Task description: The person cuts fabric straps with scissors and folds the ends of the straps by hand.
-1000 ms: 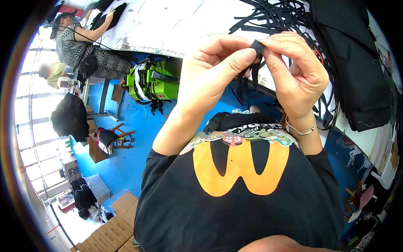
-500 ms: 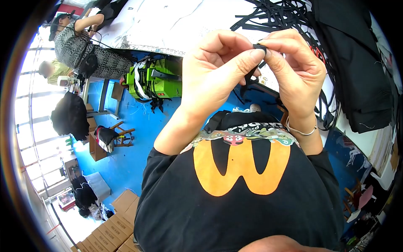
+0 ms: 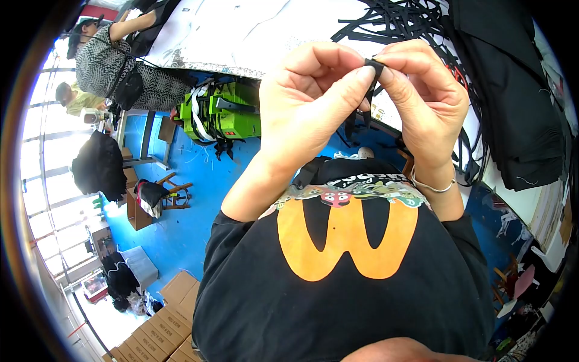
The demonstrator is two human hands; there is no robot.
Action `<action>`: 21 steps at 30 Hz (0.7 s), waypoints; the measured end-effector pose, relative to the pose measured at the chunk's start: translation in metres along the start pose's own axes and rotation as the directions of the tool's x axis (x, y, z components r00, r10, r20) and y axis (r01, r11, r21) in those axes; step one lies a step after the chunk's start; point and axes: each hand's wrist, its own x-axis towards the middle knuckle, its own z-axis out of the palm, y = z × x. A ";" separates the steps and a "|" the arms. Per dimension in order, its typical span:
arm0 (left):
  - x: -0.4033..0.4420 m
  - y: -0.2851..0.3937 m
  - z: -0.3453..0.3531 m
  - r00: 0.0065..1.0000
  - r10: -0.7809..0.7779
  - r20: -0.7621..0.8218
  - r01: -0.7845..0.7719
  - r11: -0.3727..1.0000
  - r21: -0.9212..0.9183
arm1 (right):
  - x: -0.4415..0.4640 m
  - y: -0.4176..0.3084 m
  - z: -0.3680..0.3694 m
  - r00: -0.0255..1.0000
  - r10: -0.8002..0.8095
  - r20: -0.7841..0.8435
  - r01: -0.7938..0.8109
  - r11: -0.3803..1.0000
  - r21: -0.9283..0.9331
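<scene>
A narrow black fabric strap [image 3: 375, 70] is pinched between my two hands, in front of my chest near the table edge. My left hand [image 3: 322, 99] has its thumb and forefinger closed on one side of the strap. From the other side, my right hand [image 3: 422, 99] grips it the same way. A loose part of the strap hangs below the fingertips. Whatever small part lies between the fingertips is hidden. Just beyond my hands, a tangled pile of similar black straps [image 3: 395, 24] lies on the white table [image 3: 241, 36].
A stack of black fabric [image 3: 506, 90] lies on the right. Below the table's edge is a green box [image 3: 238, 111] draped with straps. A person [image 3: 108, 69] works at the table's far left. Cardboard boxes [image 3: 160, 332] and a wooden stool [image 3: 175, 190] stand on the blue floor.
My fingertips have shifted slightly apart, and more of the black strap shows between them. The person at the far left has stretched an arm further over the table.
</scene>
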 end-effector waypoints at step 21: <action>-0.004 -0.001 -0.004 0.999 0.015 0.039 -0.011 0.996 -0.091 | -0.005 -0.007 0.000 0.999 -0.039 0.029 0.039 0.999 -0.013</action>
